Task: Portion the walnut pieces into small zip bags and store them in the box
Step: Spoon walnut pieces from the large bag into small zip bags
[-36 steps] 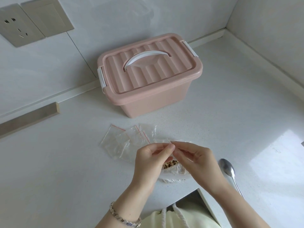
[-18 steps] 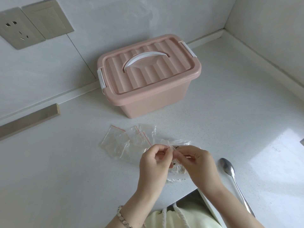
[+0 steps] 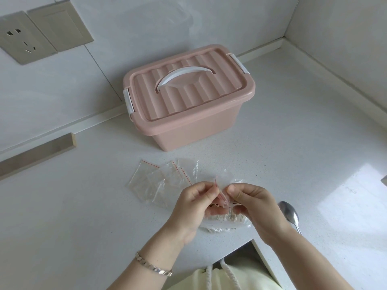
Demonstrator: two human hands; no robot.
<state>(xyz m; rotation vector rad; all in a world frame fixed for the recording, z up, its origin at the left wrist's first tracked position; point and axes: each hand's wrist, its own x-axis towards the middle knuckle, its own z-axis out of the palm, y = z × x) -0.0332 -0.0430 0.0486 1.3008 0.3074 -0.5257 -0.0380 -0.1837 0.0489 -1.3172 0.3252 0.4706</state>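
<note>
Left hand, right hand, pinching fingers.

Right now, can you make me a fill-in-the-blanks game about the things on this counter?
1. The storage box with the white handle is coloured ____.
2. The left hand and the right hand pinch one small zip ____.
3. The metal ____ lies on the countertop beside the right hand.
Missing words: pink; bag; spoon.

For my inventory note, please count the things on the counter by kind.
Pink box: 1
Spoon: 1
Walnut bag: 1
Held zip bag: 1
Empty zip bags: 3 by their red strips; the overlap may hide more
Total: 7
</note>
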